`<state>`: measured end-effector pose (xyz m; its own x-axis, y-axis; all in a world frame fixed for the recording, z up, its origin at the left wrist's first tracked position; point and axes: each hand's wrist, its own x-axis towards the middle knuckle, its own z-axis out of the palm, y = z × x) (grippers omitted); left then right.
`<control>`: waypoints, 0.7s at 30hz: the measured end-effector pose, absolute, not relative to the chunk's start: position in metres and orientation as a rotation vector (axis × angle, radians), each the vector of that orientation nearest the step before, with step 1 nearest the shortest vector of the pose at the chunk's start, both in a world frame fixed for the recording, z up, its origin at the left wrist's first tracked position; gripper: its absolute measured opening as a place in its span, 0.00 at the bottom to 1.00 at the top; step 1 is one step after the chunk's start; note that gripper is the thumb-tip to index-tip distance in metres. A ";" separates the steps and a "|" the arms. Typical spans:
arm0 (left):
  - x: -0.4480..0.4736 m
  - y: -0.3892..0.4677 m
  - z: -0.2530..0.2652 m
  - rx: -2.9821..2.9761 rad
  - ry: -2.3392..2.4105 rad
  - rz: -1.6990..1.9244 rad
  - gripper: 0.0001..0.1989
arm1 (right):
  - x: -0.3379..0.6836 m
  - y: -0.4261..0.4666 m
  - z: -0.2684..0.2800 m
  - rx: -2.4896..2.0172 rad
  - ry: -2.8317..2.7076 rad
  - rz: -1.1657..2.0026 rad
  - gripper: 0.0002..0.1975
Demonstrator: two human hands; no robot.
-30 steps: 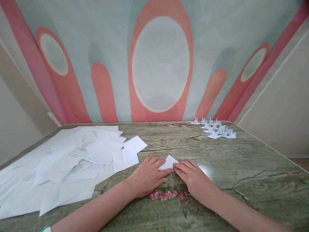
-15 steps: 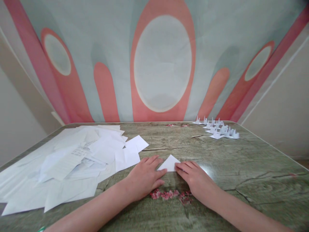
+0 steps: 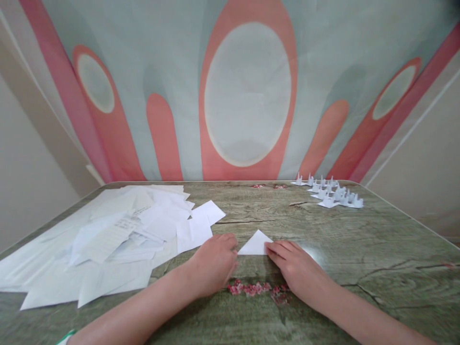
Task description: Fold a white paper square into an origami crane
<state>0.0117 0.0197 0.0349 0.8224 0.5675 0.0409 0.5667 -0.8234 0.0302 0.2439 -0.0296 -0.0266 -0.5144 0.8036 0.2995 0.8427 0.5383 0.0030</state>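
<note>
A small white sheet of paper folded into a triangle (image 3: pixel 256 244) lies on the table, its point facing away from me. My right hand (image 3: pixel 293 263) grips its right corner, with thumb and fingers pressed together there. At the left corner is my left hand (image 3: pixel 214 262), its fingers curled inward and closed at the paper's tip. The back of that hand partly hides the fingertips, and they are slightly blurred.
A wide heap of loose white papers (image 3: pixel 108 278) covers the table's left side. Square white sheets (image 3: pixel 194 234) lie at its right edge. Several small folded paper figures (image 3: pixel 328 202) stand at the back right. Behind the wood-patterned table (image 3: pixel 359 239) hangs a patterned backdrop (image 3: pixel 247 96).
My left hand has gone from fingers spread over the left part of the paper to curled fingers at its corner. My right hand stays at the right corner. The view has shifted slightly.
</note>
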 end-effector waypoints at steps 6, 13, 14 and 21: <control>0.000 0.046 0.031 2.782 0.919 0.179 0.12 | 0.247 -0.028 -0.033 -1.353 -2.518 -0.246 0.18; 0.012 0.037 0.017 2.524 1.030 0.358 0.08 | 0.248 -0.030 -0.035 -1.350 -2.504 -0.242 0.19; 0.015 0.034 0.015 2.505 1.044 0.374 0.10 | 0.248 -0.030 -0.036 -1.341 -2.492 -0.242 0.19; 0.021 0.027 0.008 2.464 1.047 0.397 0.12 | 0.249 -0.031 -0.034 -1.266 -2.431 -0.153 0.20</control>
